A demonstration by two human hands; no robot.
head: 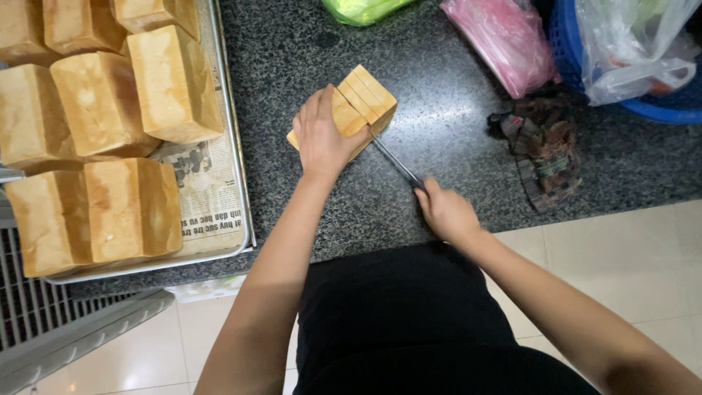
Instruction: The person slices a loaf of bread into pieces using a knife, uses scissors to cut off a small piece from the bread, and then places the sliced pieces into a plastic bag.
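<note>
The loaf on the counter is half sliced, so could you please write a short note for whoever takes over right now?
Left hand: pressed flat on the uncut end of the loaf, steadying it on the dark stone counter.
Right hand: closed on the handle of the knife, whose blade runs up to the loaf beside the left hand.
Done: several slices stand cut at the far end of the loaf.
Left: the part under the left hand is uncut; whole loaves wait on the paper-lined tray to the left.
Bags lie at the counter's far edge.
</note>
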